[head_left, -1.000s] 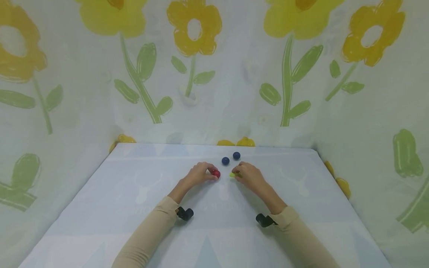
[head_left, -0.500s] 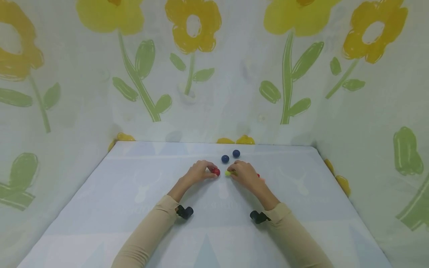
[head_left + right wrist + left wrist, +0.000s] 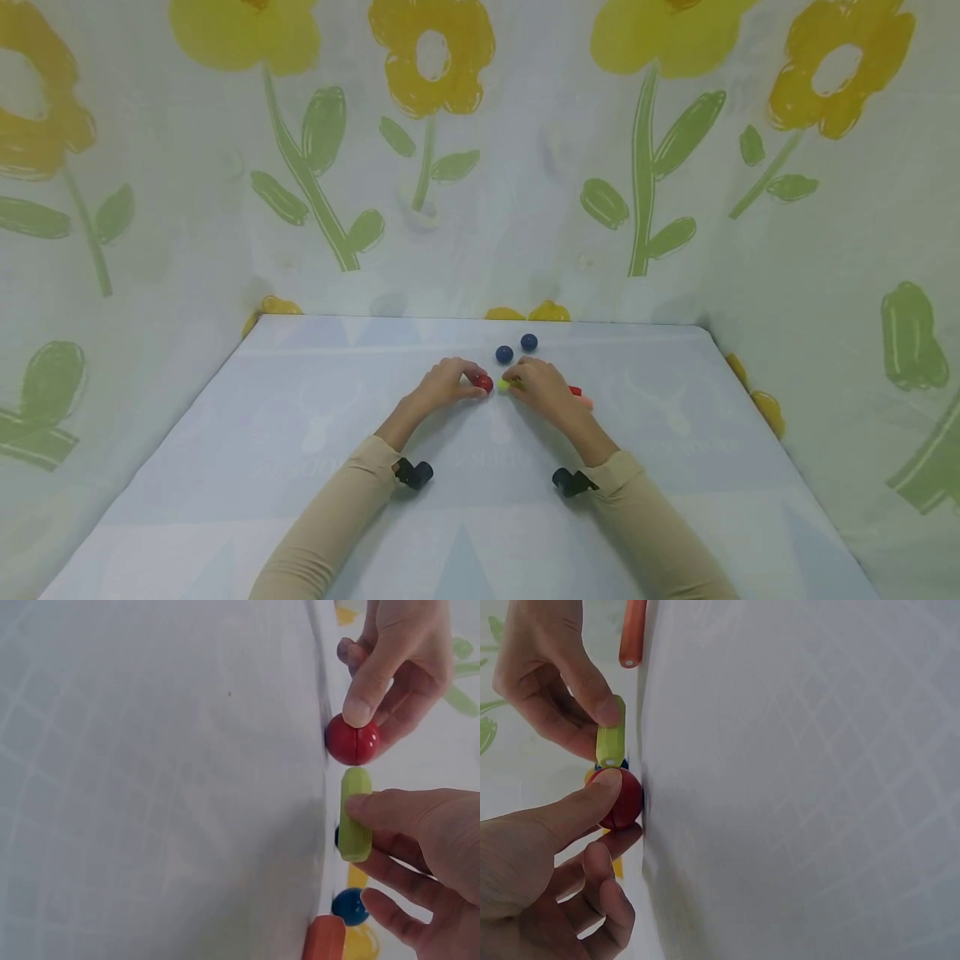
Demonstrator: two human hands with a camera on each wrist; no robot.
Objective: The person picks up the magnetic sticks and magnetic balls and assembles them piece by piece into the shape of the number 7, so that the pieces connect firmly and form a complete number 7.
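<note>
Between thumb and fingers my left hand (image 3: 446, 385) holds a shiny red ball (image 3: 346, 742) with a thin seam, low over the table. Facing it, my right hand (image 3: 543, 390) pinches a short yellow-green stick (image 3: 355, 825) with a faceted body. One end of this stick points at the ball; in the left wrist view that end (image 3: 610, 759) comes right up to the ball beside the left thumb (image 3: 604, 786), while a thin gap shows in the right wrist view. The other fingers of both hands are curled loosely.
Two dark blue balls (image 3: 504, 355) lie just beyond the hands on the white patterned table (image 3: 495, 467). A red stick (image 3: 575, 391) and a salmon-orange stick (image 3: 585, 403) lie beside the right wrist, partly hidden by it. Flower-printed cloth walls (image 3: 510, 233) stand behind and at both sides.
My right hand has moved left with the green stick, bringing its end close to the red ball. The red and orange sticks have come into view behind it. The left hand stays put.
</note>
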